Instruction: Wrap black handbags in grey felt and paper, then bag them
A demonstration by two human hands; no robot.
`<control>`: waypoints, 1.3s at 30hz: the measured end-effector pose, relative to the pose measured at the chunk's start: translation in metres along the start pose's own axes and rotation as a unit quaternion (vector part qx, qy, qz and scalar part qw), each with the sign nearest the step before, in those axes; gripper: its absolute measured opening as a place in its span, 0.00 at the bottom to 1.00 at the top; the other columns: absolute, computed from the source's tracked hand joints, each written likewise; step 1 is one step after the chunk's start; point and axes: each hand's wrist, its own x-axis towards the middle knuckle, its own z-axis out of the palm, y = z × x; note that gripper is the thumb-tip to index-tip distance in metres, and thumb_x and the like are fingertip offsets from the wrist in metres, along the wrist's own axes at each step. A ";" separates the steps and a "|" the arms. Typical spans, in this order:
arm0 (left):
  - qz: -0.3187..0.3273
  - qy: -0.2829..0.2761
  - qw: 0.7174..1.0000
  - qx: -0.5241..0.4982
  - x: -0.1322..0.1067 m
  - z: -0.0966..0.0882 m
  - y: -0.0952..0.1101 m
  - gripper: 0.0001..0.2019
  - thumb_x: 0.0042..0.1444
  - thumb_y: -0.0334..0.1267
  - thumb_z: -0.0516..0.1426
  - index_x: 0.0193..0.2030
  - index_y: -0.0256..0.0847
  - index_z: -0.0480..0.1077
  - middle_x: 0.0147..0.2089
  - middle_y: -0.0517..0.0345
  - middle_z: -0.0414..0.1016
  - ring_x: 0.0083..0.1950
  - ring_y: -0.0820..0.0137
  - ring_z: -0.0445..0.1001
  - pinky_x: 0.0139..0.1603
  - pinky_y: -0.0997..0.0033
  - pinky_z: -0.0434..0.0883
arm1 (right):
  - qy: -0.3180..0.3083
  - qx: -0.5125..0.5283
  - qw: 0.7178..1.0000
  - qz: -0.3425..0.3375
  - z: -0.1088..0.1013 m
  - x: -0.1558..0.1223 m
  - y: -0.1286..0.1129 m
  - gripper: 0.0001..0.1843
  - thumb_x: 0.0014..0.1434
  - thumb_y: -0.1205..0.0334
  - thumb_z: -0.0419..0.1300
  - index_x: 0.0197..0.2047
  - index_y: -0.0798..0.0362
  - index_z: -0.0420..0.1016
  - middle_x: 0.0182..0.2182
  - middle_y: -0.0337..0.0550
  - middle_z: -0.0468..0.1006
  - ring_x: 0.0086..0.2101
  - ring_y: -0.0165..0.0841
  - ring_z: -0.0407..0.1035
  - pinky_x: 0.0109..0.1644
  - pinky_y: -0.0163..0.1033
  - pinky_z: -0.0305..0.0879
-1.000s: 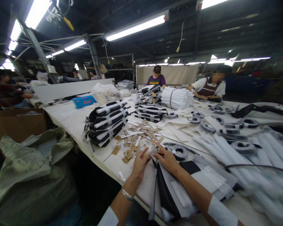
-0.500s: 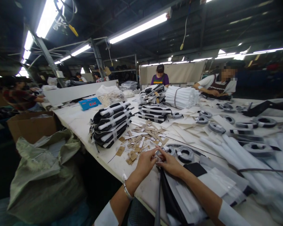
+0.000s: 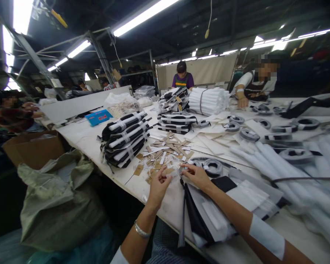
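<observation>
My left hand (image 3: 158,185) is closed, its fingers curled in toward the thumb beside a thin, clear, plastic-like piece (image 3: 175,173); whether it grips that piece is unclear. Opposite it, my right hand (image 3: 197,177) pinches something small and greyish at its fingertips, too blurred to name. Just below those fingertips begins a dark strap (image 3: 182,211), which hangs over the table's front edge. A flat black and translucent bag-like item (image 3: 216,216) lies under my right forearm. Brown and white paper tags with strings (image 3: 165,152) are scattered beyond my hands.
Bundled black-and-white rolls (image 3: 126,139) are stacked on the white table (image 3: 79,137), near a blue box (image 3: 98,117). Coiled grey straps (image 3: 213,167) and white foam tubes (image 3: 280,168) lie to the right. A green sack (image 3: 60,201) stands at left. Co-workers sit across the table.
My hands have moved apart, the left one going left, and clear material now shows between them. The view has shifted a little. The co-worker at right has reached an arm onto the table.
</observation>
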 end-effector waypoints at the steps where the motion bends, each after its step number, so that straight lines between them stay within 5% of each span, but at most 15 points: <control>1: 0.006 0.013 1.000 0.004 -0.002 -0.005 0.005 0.33 0.53 0.47 0.64 0.65 0.37 0.65 0.36 0.57 0.75 0.37 0.70 0.76 0.40 0.71 0.73 | -0.001 -0.021 1.000 -0.012 -0.001 0.000 0.000 0.23 0.53 0.51 0.64 0.50 0.54 0.79 0.33 0.44 0.84 0.36 0.40 0.77 0.49 0.44 0.69; 8: 0.081 0.049 0.986 0.135 -0.048 -0.039 0.021 0.24 0.55 0.44 0.63 0.59 0.42 0.72 0.36 0.57 0.76 0.36 0.69 0.75 0.43 0.68 0.75 | -0.023 -0.102 0.993 -0.063 -0.009 0.000 0.001 0.17 0.56 0.54 0.59 0.44 0.51 0.82 0.33 0.42 0.85 0.40 0.40 0.77 0.52 0.46 0.68; 14: 0.274 -0.099 0.873 0.391 -0.107 -0.030 -0.016 0.16 0.67 0.34 0.50 0.57 0.47 0.72 0.40 0.54 0.79 0.40 0.68 0.78 0.44 0.70 0.75 | -0.034 -0.106 0.992 -0.063 -0.009 0.004 0.007 0.15 0.57 0.56 0.58 0.44 0.49 0.83 0.34 0.40 0.85 0.34 0.38 0.76 0.39 0.42 0.72; 18: 0.279 -0.145 0.849 0.426 -0.108 -0.022 -0.020 0.15 0.65 0.33 0.52 0.55 0.47 0.73 0.38 0.56 0.80 0.39 0.67 0.79 0.40 0.71 0.76 | -0.014 -0.081 0.993 -0.080 -0.015 -0.001 -0.006 0.14 0.57 0.55 0.60 0.43 0.50 0.83 0.36 0.41 0.85 0.33 0.36 0.77 0.39 0.41 0.73; 22: 0.284 -0.155 0.851 0.413 -0.102 -0.019 0.016 0.12 0.65 0.38 0.56 0.53 0.49 0.74 0.45 0.57 0.81 0.45 0.65 0.80 0.46 0.68 0.77 | 0.070 -0.034 0.992 -0.102 -0.040 -0.039 -0.031 0.20 0.63 0.50 0.57 0.51 0.52 0.79 0.43 0.46 0.83 0.43 0.39 0.77 0.45 0.41 0.73; 26: 0.326 -0.133 0.866 0.354 -0.108 0.018 0.059 0.13 0.68 0.36 0.53 0.56 0.47 0.72 0.51 0.54 0.80 0.52 0.66 0.78 0.54 0.66 0.74 | 0.252 0.040 0.963 -0.085 -0.077 -0.108 -0.039 0.22 0.62 0.45 0.60 0.49 0.53 0.78 0.37 0.46 0.82 0.35 0.35 0.76 0.39 0.39 0.74; 30: 0.337 -0.270 0.825 0.365 -0.118 0.080 0.064 0.24 0.63 0.42 0.59 0.64 0.45 0.65 0.65 0.48 0.69 0.64 0.57 0.69 0.64 0.53 0.68 | 0.386 -0.032 0.922 0.000 -0.112 -0.174 -0.012 0.23 0.61 0.39 0.57 0.36 0.52 0.76 0.21 0.38 0.74 0.23 0.30 0.68 0.30 0.35 0.69; 33: 0.304 -0.320 0.794 0.418 -0.121 0.112 0.043 0.42 0.54 0.49 0.66 0.71 0.43 0.55 0.72 0.41 0.57 0.70 0.46 0.60 0.66 0.40 0.63 | 0.361 -0.057 0.920 0.144 -0.125 -0.206 0.020 0.27 0.59 0.34 0.55 0.35 0.51 0.75 0.23 0.42 0.78 0.22 0.34 0.72 0.28 0.38 0.72; 35: 0.294 -0.320 0.787 0.438 -0.121 0.120 0.029 0.47 0.51 0.47 0.68 0.73 0.43 0.50 0.73 0.40 0.54 0.71 0.45 0.57 0.66 0.38 0.62 | 0.317 -0.015 0.922 0.221 -0.124 -0.216 0.037 0.31 0.55 0.33 0.59 0.46 0.53 0.75 0.32 0.48 0.82 0.27 0.40 0.77 0.29 0.43 0.76; 39: 0.311 -0.311 0.789 0.429 -0.117 0.114 0.018 0.44 0.54 0.38 0.66 0.73 0.45 0.49 0.72 0.43 0.56 0.71 0.49 0.58 0.68 0.42 0.62 | 0.291 0.147 0.921 0.215 -0.104 -0.216 0.047 0.52 0.52 0.39 0.67 0.71 0.53 0.53 0.45 0.51 0.82 0.42 0.45 0.79 0.49 0.49 0.77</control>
